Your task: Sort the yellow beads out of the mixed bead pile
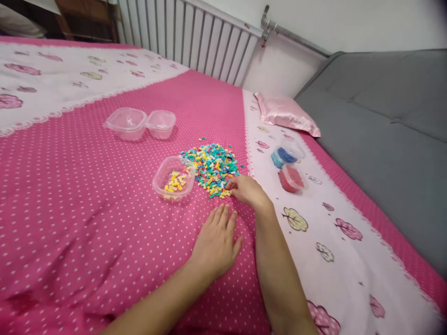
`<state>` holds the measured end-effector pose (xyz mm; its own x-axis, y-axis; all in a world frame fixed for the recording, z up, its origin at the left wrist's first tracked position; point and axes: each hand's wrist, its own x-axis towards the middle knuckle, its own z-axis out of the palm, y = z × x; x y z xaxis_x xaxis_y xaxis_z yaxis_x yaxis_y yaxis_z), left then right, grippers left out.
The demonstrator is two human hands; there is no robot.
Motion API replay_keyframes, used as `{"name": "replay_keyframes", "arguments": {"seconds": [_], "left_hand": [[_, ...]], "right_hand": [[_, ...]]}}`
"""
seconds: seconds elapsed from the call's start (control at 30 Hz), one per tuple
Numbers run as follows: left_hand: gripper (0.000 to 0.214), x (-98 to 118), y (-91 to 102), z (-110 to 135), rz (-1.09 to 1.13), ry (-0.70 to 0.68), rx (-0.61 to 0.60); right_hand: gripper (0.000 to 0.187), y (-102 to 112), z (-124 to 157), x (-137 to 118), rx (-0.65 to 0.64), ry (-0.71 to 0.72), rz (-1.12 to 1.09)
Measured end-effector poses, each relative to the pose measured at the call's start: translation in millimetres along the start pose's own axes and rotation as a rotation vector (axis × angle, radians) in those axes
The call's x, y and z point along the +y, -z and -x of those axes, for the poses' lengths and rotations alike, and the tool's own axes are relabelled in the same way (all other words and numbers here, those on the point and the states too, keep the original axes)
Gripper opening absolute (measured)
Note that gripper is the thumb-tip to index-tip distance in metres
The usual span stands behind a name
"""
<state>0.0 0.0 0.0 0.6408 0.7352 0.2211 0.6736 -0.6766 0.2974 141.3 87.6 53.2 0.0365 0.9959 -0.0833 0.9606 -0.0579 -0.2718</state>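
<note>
A heap of small coloured pieces [214, 164], in teal, yellow, white, red and blue, lies on the pink dotted bedspread [125, 242]. My right hand [247, 190] reaches to the heap's near right edge, thumb and fingers bent together in a pinch; whatever is between the fingertips is too small to make out. Just below the heap, my left hand [217, 239] lies flat on the cloth with its fingers stretched out, holding nothing. Left of the heap stands a clear plastic tub [158, 183] with several yellow pieces [175, 181] in it.
Two clear tubs [130, 122] stand side by side farther back. On the right are a tub with blue contents [282, 157] and a tub with red contents [292, 179]. Behind them lie a pink satin pillow [286, 111] and a grey padded headboard [380, 107]. A white radiator [188, 37] lines the wall.
</note>
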Motion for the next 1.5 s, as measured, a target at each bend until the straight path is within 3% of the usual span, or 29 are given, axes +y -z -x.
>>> {"name": "replay_keyframes", "arguments": {"seconds": [0.2, 0.5, 0.8, 1.03, 1.2, 1.37, 1.5], "left_hand": [[0.057, 1, 3.9, 2, 0.004, -0.003, -0.042], [0.054, -1, 0.4, 3, 0.038, -0.025, -0.012], [0.053, -3, 0.8, 2, 0.102, -0.025, -0.003], [0.052, -3, 3.4, 2, 0.120, -0.017, 0.007], [0.046, -2, 3.1, 3, 0.161, -0.012, 0.071], [0.035, -2, 0.9, 4, 0.211, -0.033, 0.183], [0.028, -2, 0.8, 5, 0.234, -0.034, 0.217]], "right_hand": [[0.019, 2, 3, -10, -0.067, -0.031, -0.038], [0.022, 1, 0, -10, -0.146, -0.069, -0.034], [0.023, 0, 2, -1, -0.185, 0.074, -0.173], [0.027, 2, 6, -8, -0.226, 0.084, -0.146], [0.027, 3, 9, -9, -0.268, 0.100, -0.150], [0.032, 0, 13, -23, -0.195, 0.051, 0.015], [0.024, -3, 13, -32, -0.167, 0.055, 0.105]]}}
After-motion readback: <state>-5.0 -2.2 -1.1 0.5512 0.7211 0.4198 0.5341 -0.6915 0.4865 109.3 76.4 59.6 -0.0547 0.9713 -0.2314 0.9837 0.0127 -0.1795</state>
